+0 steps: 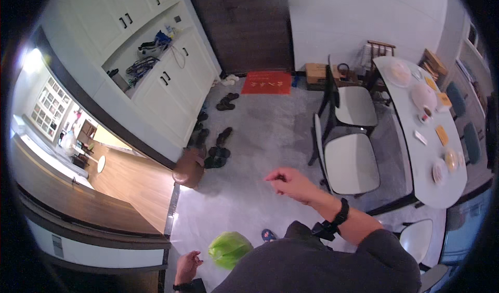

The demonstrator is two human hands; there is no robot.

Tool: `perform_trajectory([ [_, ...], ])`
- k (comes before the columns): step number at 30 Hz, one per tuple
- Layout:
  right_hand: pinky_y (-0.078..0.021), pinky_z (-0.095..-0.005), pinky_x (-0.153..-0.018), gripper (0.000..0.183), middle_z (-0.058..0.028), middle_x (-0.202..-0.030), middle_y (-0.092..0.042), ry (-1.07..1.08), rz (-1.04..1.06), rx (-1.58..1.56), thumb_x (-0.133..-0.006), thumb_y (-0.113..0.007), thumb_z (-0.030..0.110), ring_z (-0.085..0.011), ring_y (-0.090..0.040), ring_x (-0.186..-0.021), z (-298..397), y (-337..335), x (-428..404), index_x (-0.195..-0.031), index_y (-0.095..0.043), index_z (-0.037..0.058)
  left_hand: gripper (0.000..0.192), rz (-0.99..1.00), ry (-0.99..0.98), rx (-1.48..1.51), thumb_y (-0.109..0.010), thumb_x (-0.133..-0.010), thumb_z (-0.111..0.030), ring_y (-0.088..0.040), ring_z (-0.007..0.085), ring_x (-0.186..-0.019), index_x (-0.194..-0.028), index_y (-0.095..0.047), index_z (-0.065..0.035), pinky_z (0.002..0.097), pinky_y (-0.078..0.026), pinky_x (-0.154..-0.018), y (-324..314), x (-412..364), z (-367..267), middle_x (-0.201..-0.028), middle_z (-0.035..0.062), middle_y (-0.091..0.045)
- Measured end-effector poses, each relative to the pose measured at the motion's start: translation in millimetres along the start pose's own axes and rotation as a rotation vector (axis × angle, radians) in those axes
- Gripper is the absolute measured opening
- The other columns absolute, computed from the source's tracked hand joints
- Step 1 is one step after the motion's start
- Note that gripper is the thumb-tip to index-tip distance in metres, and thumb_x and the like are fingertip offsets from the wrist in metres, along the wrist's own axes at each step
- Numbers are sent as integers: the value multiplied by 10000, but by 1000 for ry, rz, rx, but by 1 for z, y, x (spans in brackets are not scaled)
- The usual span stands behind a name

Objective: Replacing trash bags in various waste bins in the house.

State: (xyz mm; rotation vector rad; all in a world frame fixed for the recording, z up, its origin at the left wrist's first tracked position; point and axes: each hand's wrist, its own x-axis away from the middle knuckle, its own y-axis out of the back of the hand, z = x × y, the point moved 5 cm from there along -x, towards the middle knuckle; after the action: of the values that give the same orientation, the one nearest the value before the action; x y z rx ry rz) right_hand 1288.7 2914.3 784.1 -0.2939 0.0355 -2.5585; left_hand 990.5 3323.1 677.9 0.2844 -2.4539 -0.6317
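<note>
My right hand (290,184) is held out over the grey floor in the middle of the view. Its fingers are curled in with nothing visible in them, and black straps circle that wrist. Low on the left, my left hand (188,266) has loosely bent fingers, and the view does not settle whether anything is in them. Just right of it, apart from the fingers, is a bulging green plastic bag (230,249), partly covered by my dark shirt. What the bag holds is hidden. A patterned slipper (268,235) shows at my front.
A brown leather-like stool (189,169) and several shoes (217,156) line the white cabinet (175,94). A red doormat (266,82) lies before the dark door (239,28). White-seated chairs (353,163) stand by the white table (423,172), which bears dishes. Left is a doorway onto wooden flooring (132,176).
</note>
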Motion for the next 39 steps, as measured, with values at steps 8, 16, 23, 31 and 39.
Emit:
perform_trajectory([
  [8, -454, -237, -625, 117, 9, -756, -582, -46, -209, -201, -869, -582, 44, -89, -541, -659, 16, 94, -194, -973, -636, 33, 229, 124, 4, 69, -534, -860, 28, -598, 138, -710, -1067, -625, 65, 294, -549, -694, 38, -235, -111, -726, 47, -584],
  [16, -448, -235, -617, 113, 5, -752, -583, -3, -229, -157, -862, -577, 43, -86, -532, -659, 90, 209, -420, -950, -645, 24, 276, 87, -212, -44, -549, -857, -123, -585, 138, -661, -1057, -657, 34, 299, -485, -640, 70, -460, -268, -732, 59, -640],
  [23, -497, -282, -710, 210, -17, -871, -639, 229, -148, 217, -901, -561, 138, -113, -589, -772, 153, 326, -618, -1061, -646, 32, 221, 206, -99, 230, -540, -943, -215, -579, 157, -634, -896, -649, -29, 314, -463, -527, 36, -642, -451, -744, 87, -610],
  [31, -501, -290, -684, 224, -22, -815, -632, 234, -407, 424, -888, -560, 176, -107, -598, -740, 214, 470, -743, -1028, -643, 22, 340, 316, 129, 229, -504, -987, -269, -304, 187, -406, -692, -506, -101, 303, -366, -406, 25, -836, -638, -511, 68, -316],
  [39, -506, -310, -641, 209, -59, -785, -650, 252, -437, 451, -851, -575, 148, -129, -601, -685, 288, 644, -966, -990, -680, 32, 251, 330, -446, -281, -574, -879, -257, -505, 162, -571, -727, -603, -59, 335, -398, -534, 11, -1123, -785, -625, 50, -558],
])
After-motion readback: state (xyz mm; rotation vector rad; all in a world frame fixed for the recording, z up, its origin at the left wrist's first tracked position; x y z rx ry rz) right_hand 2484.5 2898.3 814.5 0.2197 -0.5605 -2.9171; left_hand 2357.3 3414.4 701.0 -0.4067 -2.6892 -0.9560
